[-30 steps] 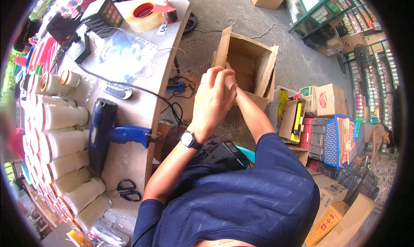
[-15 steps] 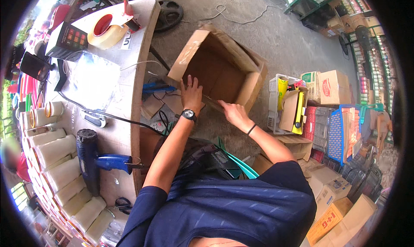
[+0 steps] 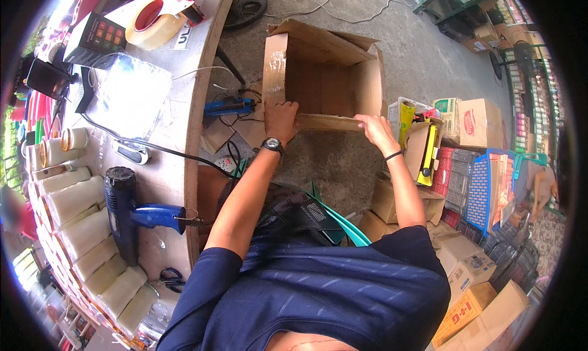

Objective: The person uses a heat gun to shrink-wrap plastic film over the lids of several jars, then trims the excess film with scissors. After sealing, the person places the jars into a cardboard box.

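Note:
An open brown cardboard box (image 3: 324, 81) stands on the concrete floor in front of me, its inside bare. My left hand (image 3: 280, 119), with a black watch on the wrist, grips the near-left corner of the box's rim. My right hand (image 3: 375, 129), with a dark band on the wrist, holds the near flap at its right end. Both arms reach forward from my dark blue shirt.
A wooden table (image 3: 184, 167) on the left carries a blue heat gun (image 3: 131, 213), a tape dispenser (image 3: 156, 23), a clear plastic sheet (image 3: 128, 94), scissors (image 3: 173, 279) and rows of wrapped cups (image 3: 73, 216). Stacked cartons and crates (image 3: 484, 185) crowd the right. Cables (image 3: 318, 8) lie on the floor.
The box has swung from a tilted, side-on pose to standing with its opening up. My hands have spread apart from one clasped spot to the two ends of the near rim.

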A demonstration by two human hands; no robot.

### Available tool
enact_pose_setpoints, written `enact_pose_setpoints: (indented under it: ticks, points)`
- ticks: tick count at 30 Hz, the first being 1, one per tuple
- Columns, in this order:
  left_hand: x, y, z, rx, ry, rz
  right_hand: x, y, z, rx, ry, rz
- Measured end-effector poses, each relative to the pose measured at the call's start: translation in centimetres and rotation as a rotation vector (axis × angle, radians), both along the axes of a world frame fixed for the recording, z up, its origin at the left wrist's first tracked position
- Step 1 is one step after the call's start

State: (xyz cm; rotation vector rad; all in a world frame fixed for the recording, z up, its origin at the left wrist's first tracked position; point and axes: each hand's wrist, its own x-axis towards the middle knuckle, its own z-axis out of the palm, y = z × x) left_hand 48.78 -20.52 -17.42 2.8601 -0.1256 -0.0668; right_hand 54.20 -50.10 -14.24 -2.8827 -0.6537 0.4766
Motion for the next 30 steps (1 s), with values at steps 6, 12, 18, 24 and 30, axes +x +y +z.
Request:
enact_pose_setpoints:
  ticks: [6, 12, 18, 24, 30]
  points:
    - [0.1, -0.1, -1.6, -0.059, -0.032, -0.012, -1.1, -0.9, -3.0, 0.089, -0.211, -0.053]
    - [0.1, -0.9, -2.3, -0.110, -0.004, -0.053, -1.0, -2.4, -2.5, 0.095, -0.162, -0.047]
    - [-0.4, -1.6, -1.7, -0.158, 0.108, -0.037, -0.5, -2.3, -1.5, -0.139, 0.142, -0.141]
    - [-0.7, -1.9, -1.7, -0.105, 0.066, -0.056, 4.2, 0.7, -2.2, 0.308, 0.058, -0.190]
    - [-1.2, -1.8, -0.9, -0.081, 0.004, -0.116, 14.8, 6.8, -6.3, 0.526, -0.546, -0.091]
